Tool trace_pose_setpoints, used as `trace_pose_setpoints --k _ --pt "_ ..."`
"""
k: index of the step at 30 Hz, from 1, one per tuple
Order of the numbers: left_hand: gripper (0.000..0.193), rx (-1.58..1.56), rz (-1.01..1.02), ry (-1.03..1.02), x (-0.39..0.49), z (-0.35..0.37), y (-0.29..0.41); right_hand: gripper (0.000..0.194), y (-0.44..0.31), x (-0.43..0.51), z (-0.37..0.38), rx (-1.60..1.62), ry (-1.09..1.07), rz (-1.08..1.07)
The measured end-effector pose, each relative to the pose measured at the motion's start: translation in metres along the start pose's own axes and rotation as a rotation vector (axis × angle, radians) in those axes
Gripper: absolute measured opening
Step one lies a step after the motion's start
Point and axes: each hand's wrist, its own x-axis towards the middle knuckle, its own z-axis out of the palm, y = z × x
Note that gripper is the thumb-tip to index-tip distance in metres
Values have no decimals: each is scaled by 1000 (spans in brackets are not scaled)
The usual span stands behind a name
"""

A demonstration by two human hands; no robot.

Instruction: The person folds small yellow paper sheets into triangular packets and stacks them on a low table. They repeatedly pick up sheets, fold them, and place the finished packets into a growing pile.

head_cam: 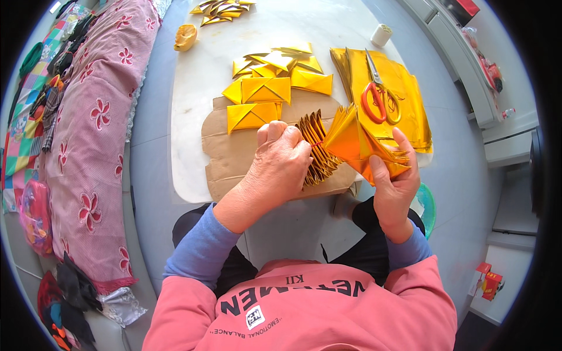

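Note:
A bundle of folded gold paper, bound at its middle with a red string, fans out between my hands over a piece of brown cardboard. My left hand is closed against the bundle's left side; its fingertips are hidden. In my right hand are the fanned orange-gold folds at the right, between thumb and fingers. Beyond the hands lie several folded gold paper pieces. Scissors with red and yellow handles rest on a stack of gold sheets, with some red thread by the handles.
A white table carries all this. At its far side are more gold folded pieces, a yellowish lump and a white spool. A pink flowered cover is on the left, a green basin below the table's right edge.

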Motion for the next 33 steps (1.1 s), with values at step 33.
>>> trace_pose_setpoints --k 33 --pt "26 -116 -1 -253 5 -2 -19 57 42 -42 1 128 -194 129"
